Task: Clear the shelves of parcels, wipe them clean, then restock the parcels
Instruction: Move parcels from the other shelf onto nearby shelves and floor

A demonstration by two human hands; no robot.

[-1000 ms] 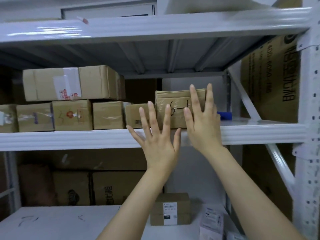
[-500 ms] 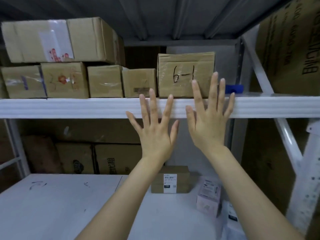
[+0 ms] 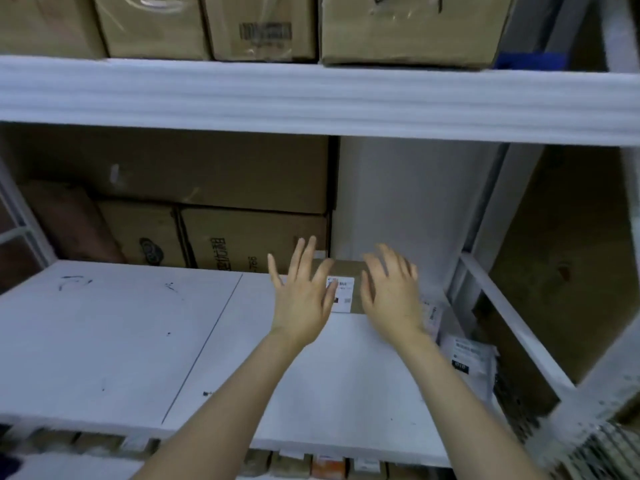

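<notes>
Flanking a labelled cardboard parcel — both hands, left and right, spread empty.

My left hand and right hand are bare, no gloves, rings or watch. Both forearms are uncovered too; no sleeve reaches into view. My fingers are slender, nails short.

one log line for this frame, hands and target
left hand: open, empty | right hand: open, empty | target: small labelled box on lower shelf | contact: cannot tell
</notes>
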